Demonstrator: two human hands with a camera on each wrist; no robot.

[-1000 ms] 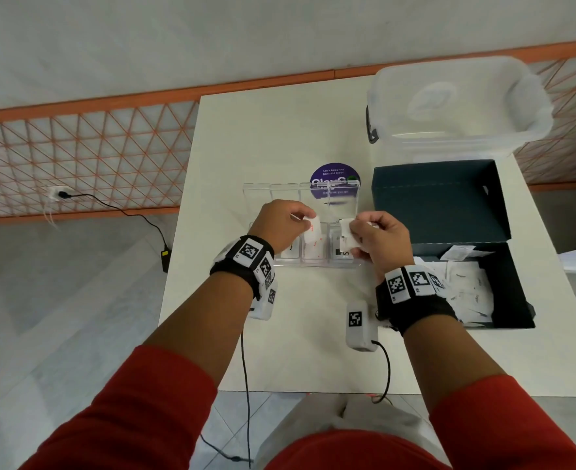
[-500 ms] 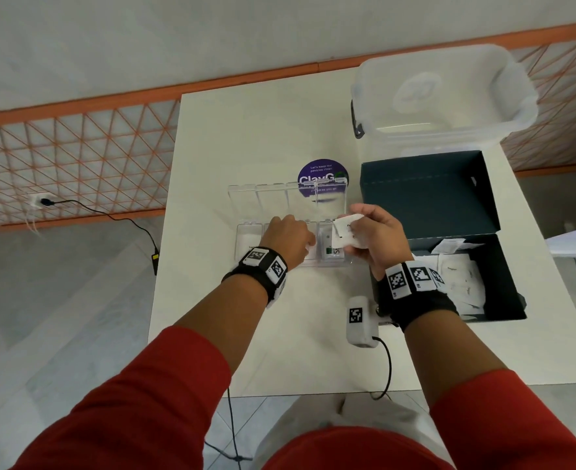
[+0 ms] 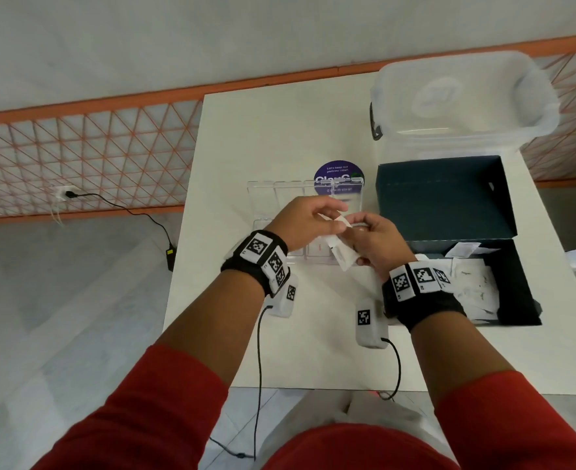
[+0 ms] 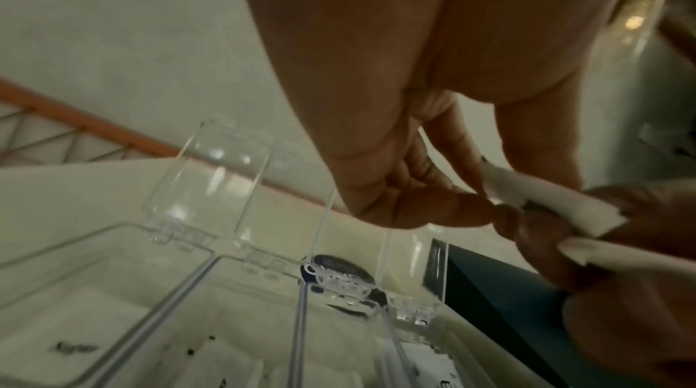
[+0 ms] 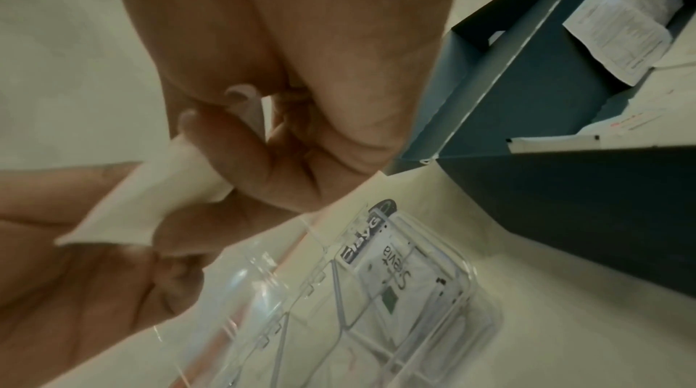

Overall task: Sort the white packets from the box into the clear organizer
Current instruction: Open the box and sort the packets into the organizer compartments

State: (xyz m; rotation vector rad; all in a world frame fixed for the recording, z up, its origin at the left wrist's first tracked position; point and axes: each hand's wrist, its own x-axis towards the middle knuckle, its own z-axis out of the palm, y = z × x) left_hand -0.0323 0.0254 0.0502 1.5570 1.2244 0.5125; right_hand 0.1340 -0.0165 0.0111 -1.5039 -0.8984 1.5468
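Head view shows both hands, left hand [image 3: 305,222] and right hand [image 3: 375,239], pinching one bent white packet [image 3: 340,254] above the clear organizer [image 3: 347,195], its print hidden by fingers.

A plain indoor room, kind unclear: white table [image 3: 246,157], grey tiled floor [image 3: 59,317], orange lattice railing [image 3: 86,150], wall socket [image 3: 63,192] at left.

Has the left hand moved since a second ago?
Yes. The left hand has left the clear organizer, where it was pressing a packet in, and gone right toward the dark box, meeting the right hand at a white packet.
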